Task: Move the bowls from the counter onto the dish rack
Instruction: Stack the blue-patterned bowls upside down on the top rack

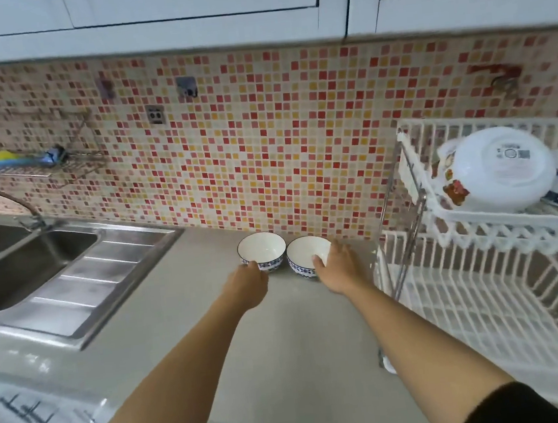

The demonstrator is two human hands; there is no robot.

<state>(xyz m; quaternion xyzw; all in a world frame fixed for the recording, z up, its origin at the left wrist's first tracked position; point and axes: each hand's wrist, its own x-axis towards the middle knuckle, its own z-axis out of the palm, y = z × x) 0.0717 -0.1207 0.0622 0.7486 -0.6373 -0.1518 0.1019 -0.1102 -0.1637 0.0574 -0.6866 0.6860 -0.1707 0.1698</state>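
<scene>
The left hand (248, 285) is touching the near side of the left bowl (262, 251); whether its fingers are gripping cannot be told. The right hand (337, 267) is grasping the right bowl (306, 255), with the thumb lying inside the rim. Both bowls are standing upright, touching each other, at the back edge of the counter (285, 348) against the mosaic wall (263, 144). The white dish rack (486, 293) is standing just beside them at the right, with a steel sink (51, 256) at the left.

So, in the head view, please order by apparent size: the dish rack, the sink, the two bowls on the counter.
1. dish rack
2. sink
3. left bowl and right bowl: alike, not ranked.
</scene>
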